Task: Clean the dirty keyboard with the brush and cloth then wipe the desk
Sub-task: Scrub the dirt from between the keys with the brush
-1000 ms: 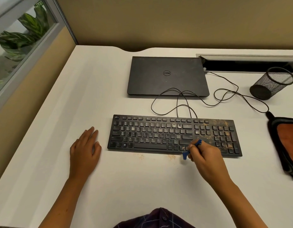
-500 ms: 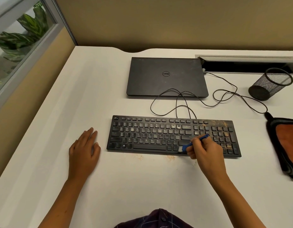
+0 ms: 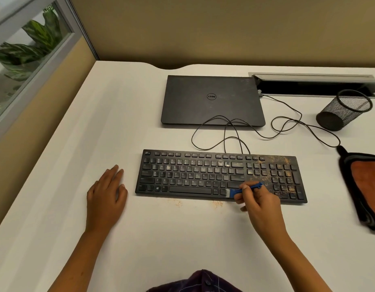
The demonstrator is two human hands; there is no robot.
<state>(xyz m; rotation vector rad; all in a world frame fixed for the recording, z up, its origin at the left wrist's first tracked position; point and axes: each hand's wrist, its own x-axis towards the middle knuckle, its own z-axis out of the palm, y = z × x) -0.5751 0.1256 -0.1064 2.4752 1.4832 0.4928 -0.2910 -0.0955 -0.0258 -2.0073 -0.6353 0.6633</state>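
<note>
Blue plastic is what catches the eye from the head view: a small brush [image 3: 243, 189] pinched in the right hand [image 3: 259, 204], its pale bristles resting on the bottom key row of the black keyboard [image 3: 193, 175], just left of the number pad. The left hand [image 3: 106, 196] lies flat and relaxed on the white desk [image 3: 161, 239], just beside the keyboard's left end, holding nothing. The letter keys look mostly cleared, I'd say, while tan grit still covers the number pad and the strip above it. Two small crumb piles [image 3: 217, 204] sit on the desk just in front of the keyboard. The orange cloth [image 3: 365, 186] lies folded and untouched, right of the keyboard. Brushing seems roughly half done; the cloth pass and desk wipe remain.
</note>
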